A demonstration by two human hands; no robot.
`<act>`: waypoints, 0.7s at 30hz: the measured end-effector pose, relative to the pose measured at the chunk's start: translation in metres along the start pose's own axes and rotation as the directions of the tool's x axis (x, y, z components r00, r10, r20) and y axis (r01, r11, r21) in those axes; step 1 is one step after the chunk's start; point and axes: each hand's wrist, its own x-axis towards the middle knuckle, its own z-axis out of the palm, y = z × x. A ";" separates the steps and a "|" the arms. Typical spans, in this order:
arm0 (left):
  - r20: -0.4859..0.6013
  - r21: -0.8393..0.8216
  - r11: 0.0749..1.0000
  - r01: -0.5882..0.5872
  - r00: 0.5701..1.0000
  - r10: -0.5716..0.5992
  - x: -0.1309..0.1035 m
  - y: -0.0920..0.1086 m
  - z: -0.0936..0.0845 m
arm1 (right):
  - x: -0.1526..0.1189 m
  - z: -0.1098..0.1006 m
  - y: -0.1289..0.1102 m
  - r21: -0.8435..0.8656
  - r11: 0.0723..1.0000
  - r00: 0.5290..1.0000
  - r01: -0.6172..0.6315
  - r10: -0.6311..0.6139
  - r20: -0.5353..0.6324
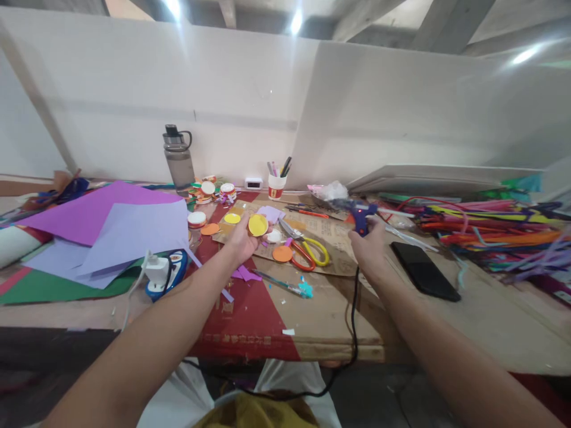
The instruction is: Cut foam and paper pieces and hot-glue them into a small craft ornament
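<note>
My left hand holds a round yellow disc by its edge, its flat face toward me. In my right hand is a blue glue gun with a small red light, its nozzle pointing left and a pale glue stick out of its back. The gun's black cord hangs over the table edge. Between my hands lie scissors with red and yellow handles, an orange disc and a white disc. Another yellow disc and orange disc lie left of them.
Purple and lilac sheets cover the left side, beside a blue power strip. A water bottle, small clock and pen cup stand at the back. A black phone and coloured pipe cleaners lie right.
</note>
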 end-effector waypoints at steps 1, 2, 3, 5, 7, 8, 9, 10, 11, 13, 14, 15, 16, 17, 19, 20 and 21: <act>-0.005 0.001 1.000 0.002 1.000 -0.002 0.000 0.000 0.000 | 0.000 0.002 -0.006 0.053 0.998 0.999 -0.031 0.032 -0.034; -0.009 0.000 1.000 0.003 1.000 -0.003 0.000 0.000 0.001 | 0.000 0.004 -0.013 0.111 0.992 0.998 -0.067 0.068 -0.002; -0.009 -0.001 1.000 0.005 1.000 -0.005 0.001 0.000 0.000 | 0.000 0.008 -0.021 0.177 0.976 0.991 -0.129 0.119 0.063; -0.006 -0.002 1.000 0.005 1.000 -0.005 0.002 -0.001 -0.001 | -0.001 0.015 -0.038 0.276 0.933 0.963 -0.229 0.177 0.203; 0.002 -0.007 1.000 -0.008 1.000 0.008 0.005 -0.002 -0.004 | -0.005 0.025 -0.057 0.339 0.924 0.962 -0.177 0.089 0.258; 0.007 -0.011 1.000 -0.017 1.000 0.018 0.007 -0.003 -0.005 | -0.009 0.029 -0.067 0.369 0.916 0.957 -0.159 0.051 0.286; 0.012 -0.016 1.000 -0.027 1.000 0.027 0.008 -0.003 -0.007 | -0.013 0.034 -0.076 0.379 0.912 0.946 -0.158 0.030 0.323; 0.011 -0.021 0.999 -0.037 0.999 0.037 0.009 -0.003 -0.008 | -0.018 0.038 -0.084 0.361 0.920 0.928 -0.152 0.008 0.372; 0.004 -0.026 0.999 -0.046 0.999 0.047 0.009 -0.003 -0.009 | -0.024 0.042 -0.091 0.354 0.923 0.902 -0.149 -0.019 0.431; -0.029 -0.033 0.998 -0.056 0.998 0.055 0.008 -0.001 -0.009 | -0.035 0.047 -0.100 0.331 0.930 0.852 -0.156 -0.043 0.522; -0.050 -0.039 0.998 -0.059 0.997 0.057 0.007 0.000 -0.008 | -0.041 0.049 -0.101 0.279 0.950 0.839 -0.144 -0.032 0.543; -0.069 -0.045 0.997 -0.056 0.996 0.053 0.006 0.001 -0.007 | -0.046 0.050 -0.101 0.233 0.965 0.830 -0.121 -0.030 0.557; -0.079 -0.056 0.997 -0.050 0.996 0.045 0.005 0.002 -0.006 | -0.050 0.050 -0.099 0.204 0.973 0.823 -0.104 -0.030 0.567; -0.081 -0.065 0.997 -0.045 0.996 0.039 0.004 0.003 -0.005 | -0.053 0.050 -0.095 0.185 0.979 0.813 -0.084 -0.040 0.580; -0.071 -0.079 0.996 -0.034 0.997 0.029 0.003 0.002 -0.003 | -0.058 0.048 -0.087 0.157 0.987 0.779 -0.042 -0.066 0.623; -0.071 -0.081 0.996 -0.031 0.997 0.025 0.003 0.001 -0.002 | -0.059 0.047 -0.084 0.148 0.989 0.765 -0.015 -0.084 0.638; -0.076 -0.082 0.996 -0.028 0.997 0.021 0.003 0.000 -0.001 | -0.060 0.046 -0.081 0.143 0.990 0.754 0.017 -0.106 0.649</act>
